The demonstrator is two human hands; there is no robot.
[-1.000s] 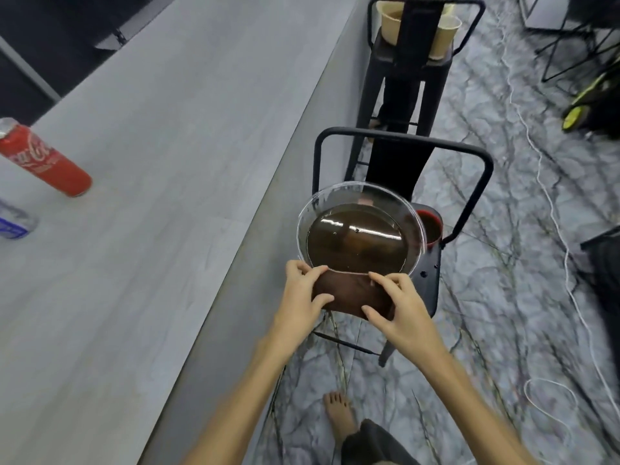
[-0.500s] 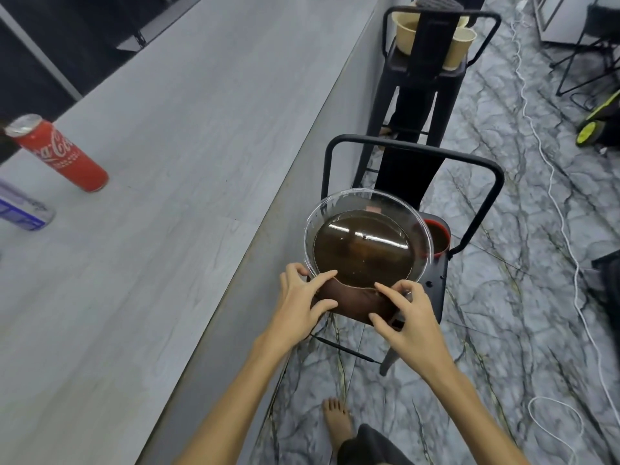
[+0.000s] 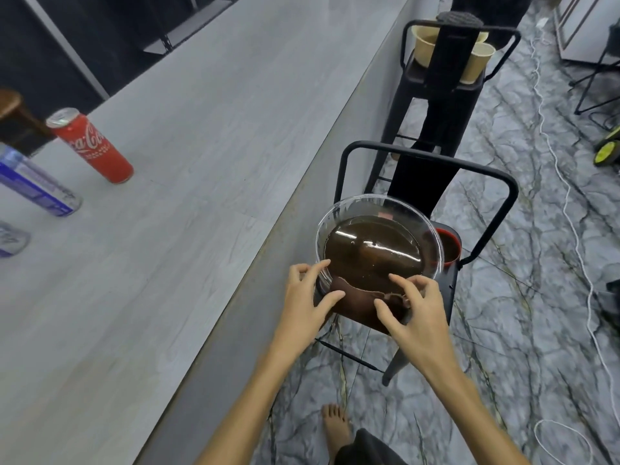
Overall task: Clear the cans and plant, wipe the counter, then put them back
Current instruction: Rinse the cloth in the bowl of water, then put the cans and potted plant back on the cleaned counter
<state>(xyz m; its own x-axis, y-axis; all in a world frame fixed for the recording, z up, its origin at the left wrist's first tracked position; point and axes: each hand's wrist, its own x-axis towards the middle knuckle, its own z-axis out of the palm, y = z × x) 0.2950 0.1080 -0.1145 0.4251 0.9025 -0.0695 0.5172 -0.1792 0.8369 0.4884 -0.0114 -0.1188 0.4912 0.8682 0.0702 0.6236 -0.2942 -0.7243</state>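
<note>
**Cans standing on the counter, bowl on the stool being approached**

At the far left, a blue can (image 3: 40,187) and a red cola can (image 3: 92,146) are being kept upright on the grey counter (image 3: 201,162), well apart from both hands. Beside the counter edge, a glass bowl (image 3: 379,243) of brown liquid is being supported on a black stool (image 3: 426,182). The left hand (image 3: 307,305) is being spread loosely at the bowl's near rim, gripping nothing. The right hand (image 3: 416,313) is likewise being held relaxed over a brown cloth (image 3: 359,302). Paper cups (image 3: 476,62) are sitting on a farther stool.
</note>
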